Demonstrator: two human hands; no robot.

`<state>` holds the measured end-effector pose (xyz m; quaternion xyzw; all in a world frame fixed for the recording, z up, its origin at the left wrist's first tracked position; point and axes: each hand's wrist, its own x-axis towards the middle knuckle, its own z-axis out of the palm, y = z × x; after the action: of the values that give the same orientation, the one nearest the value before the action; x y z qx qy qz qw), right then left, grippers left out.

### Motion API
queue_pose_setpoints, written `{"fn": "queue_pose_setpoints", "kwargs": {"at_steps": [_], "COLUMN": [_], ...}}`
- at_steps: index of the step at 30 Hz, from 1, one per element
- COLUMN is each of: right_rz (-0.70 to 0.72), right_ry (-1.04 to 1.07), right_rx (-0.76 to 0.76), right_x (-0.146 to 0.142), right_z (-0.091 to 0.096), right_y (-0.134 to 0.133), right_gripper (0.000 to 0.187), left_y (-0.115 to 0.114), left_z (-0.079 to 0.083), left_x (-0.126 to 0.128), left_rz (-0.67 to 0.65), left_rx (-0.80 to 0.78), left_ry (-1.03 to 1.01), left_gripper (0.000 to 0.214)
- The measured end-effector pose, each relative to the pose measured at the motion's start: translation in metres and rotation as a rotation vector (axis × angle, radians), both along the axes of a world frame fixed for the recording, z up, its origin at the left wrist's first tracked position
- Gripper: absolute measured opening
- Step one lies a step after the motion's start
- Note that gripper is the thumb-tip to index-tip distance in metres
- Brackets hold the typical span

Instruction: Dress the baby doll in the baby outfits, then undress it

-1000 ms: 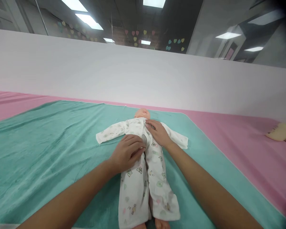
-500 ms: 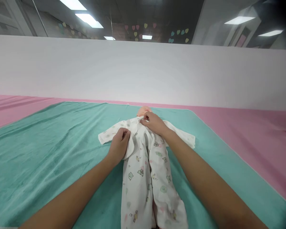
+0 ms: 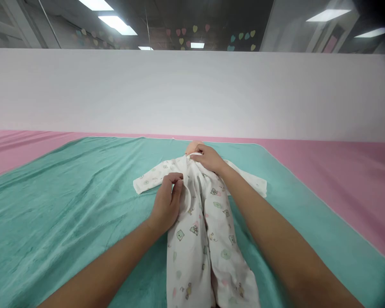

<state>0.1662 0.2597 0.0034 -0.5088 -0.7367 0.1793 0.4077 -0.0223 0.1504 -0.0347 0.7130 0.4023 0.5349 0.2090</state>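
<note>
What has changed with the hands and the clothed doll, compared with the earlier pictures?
The left hand moved up from the waist area of the white printed fabric baby suit and took hold of its loose front edge. The right hand moved from the chest up to the collar, where its fingers seem to pinch cloth. The peach-coloured doll stayed lying on the teal soft blanket, sleeves spread.
</note>
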Motion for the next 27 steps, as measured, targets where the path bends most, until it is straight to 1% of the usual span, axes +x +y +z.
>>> {"fn": "queue_pose_setpoints", "kwargs": {"at_steps": [2, 4, 6, 7, 9, 10, 12, 15, 17, 19, 20, 21, 23, 25, 27], "right_rz": [-0.082, -0.165, -0.229, -0.258, -0.308, -0.324, -0.293, -0.087, 0.041, 0.098, 0.124, 0.158, 0.22, 0.23, 0.149], "right_ry": [0.042, 0.03, -0.057, -0.122, -0.278, -0.353, -0.471, -0.546, -0.493, -0.339, -0.256, -0.189, -0.105, -0.039, 0.064], "right_rx": [0.03, 0.045, 0.062, 0.089, 0.179, 0.231, 0.303, 0.316, 0.316, 0.326, 0.339, 0.356, 0.386, 0.379, 0.329], "right_x": [0.004, 0.007, 0.004, 0.0, -0.011, -0.017, -0.027, -0.033, -0.03, -0.025, -0.023, -0.022, -0.02, -0.02, -0.021], "right_z": [-0.006, -0.009, -0.009, -0.008, -0.004, -0.003, -0.003, -0.007, -0.01, -0.012, -0.012, -0.013, -0.013, -0.014, -0.015], "right_y": [0.007, 0.01, 0.007, 0.004, -0.005, -0.011, -0.024, -0.045, -0.056, -0.062, -0.063, -0.063, -0.063, -0.062, -0.062], "right_gripper": [0.023, 0.025, 0.023, 0.019, 0.01, 0.011, 0.018, 0.026, 0.038, 0.047, 0.047, 0.044, 0.03, 0.02, 0.018], "left_y": [-0.001, -0.002, -0.001, -0.001, -0.001, 0.0, -0.001, -0.003, -0.005, -0.008, -0.009, -0.01, -0.008, -0.002, 0.01], "left_z": [-0.001, -0.002, -0.004, -0.004, -0.005, -0.005, -0.003, 0.001, 0.004, 0.005, 0.006, 0.007, 0.007, 0.007, 0.006], "left_x": [0.001, 0.001, 0.0, 0.0, 0.0, 0.0, 0.0, -0.001, -0.002, -0.002, -0.002, -0.001, -0.002, -0.006, -0.015], "left_rz": [-0.01, -0.005, -0.003, -0.005, -0.015, -0.023, -0.047, -0.112, -0.161, -0.207, -0.228, -0.247, -0.262, -0.203, -0.056], "left_rx": [0.065, 0.104, 0.115, 0.119, 0.136, 0.146, 0.161, 0.165, 0.184, 0.207, 0.218, 0.226, 0.249, 0.267, 0.219], "left_ry": [0.036, 0.049, 0.068, 0.078, 0.095, 0.1, 0.102, 0.126, 0.161, 0.201, 0.217, 0.23, 0.246, 0.261, 0.288], "left_gripper": [0.015, 0.016, 0.017, 0.017, 0.016, 0.016, 0.016, 0.022, 0.028, 0.03, 0.029, 0.028, 0.026, 0.024, 0.02]}}
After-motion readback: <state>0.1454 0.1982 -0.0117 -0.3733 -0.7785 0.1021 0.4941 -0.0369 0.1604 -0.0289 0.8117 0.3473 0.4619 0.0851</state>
